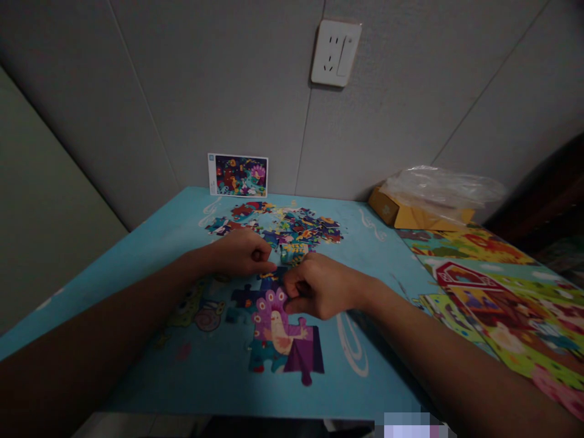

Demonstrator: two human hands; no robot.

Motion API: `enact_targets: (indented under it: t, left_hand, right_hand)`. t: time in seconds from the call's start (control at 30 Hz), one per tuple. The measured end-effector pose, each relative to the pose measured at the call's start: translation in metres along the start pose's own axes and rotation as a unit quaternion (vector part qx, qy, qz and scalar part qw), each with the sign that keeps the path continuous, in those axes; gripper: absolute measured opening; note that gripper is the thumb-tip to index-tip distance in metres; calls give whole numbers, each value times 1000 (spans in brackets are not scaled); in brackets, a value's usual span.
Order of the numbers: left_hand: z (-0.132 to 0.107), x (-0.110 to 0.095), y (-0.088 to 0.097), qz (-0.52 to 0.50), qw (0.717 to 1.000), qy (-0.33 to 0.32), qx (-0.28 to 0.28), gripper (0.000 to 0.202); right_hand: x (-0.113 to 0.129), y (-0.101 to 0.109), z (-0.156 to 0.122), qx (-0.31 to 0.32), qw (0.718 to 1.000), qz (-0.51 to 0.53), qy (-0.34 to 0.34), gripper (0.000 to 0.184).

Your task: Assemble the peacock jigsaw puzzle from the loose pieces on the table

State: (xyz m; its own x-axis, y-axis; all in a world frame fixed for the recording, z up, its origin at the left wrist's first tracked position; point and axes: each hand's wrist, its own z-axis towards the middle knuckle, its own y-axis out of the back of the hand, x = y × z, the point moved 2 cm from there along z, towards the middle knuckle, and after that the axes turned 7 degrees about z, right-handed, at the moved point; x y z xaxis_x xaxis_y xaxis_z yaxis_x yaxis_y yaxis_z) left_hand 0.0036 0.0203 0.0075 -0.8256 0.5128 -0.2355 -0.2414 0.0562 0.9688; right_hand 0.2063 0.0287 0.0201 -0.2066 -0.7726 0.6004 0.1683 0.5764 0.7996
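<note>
On the blue table, a partly joined jigsaw puzzle (283, 340) shows a purple, many-eyed creature with a cream belly. A dark blue puzzle piece (270, 281) with yellow marks lies at its upper end, between my hands. My left hand (241, 252) is closed, its thumb tip at that piece's top edge; whatever its fingers hold is hidden. My right hand (322, 285) is closed in a pinch at the dark piece's right side, just above the purple creature. Dark joined pieces (244, 298) extend left of the creature.
Loose puzzle pieces (303, 226) are heaped toward the wall. A picture card (241, 176) leans on the wall behind them. At right are a yellow box (410, 217) under a clear plastic bag (442, 188), and a colourful farm picture (511, 304). A socket (336, 53) is on the wall.
</note>
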Motion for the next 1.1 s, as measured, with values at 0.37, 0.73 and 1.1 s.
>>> enact_targets:
  t: [0.37, 0.73, 1.1]
  left_hand:
    - [4, 1, 3, 2, 995, -20, -98, 24]
    - [4, 4, -7, 40, 998, -25, -45, 41]
    - [8, 13, -11, 62, 989, 69, -116, 49]
  right_hand:
    - [-22, 25, -3, -261, 944, -60, -195, 25]
    - [-58, 22, 3, -365, 890, -11, -273, 30]
    - [-46, 18, 5, -284, 941, -68, -168, 34]
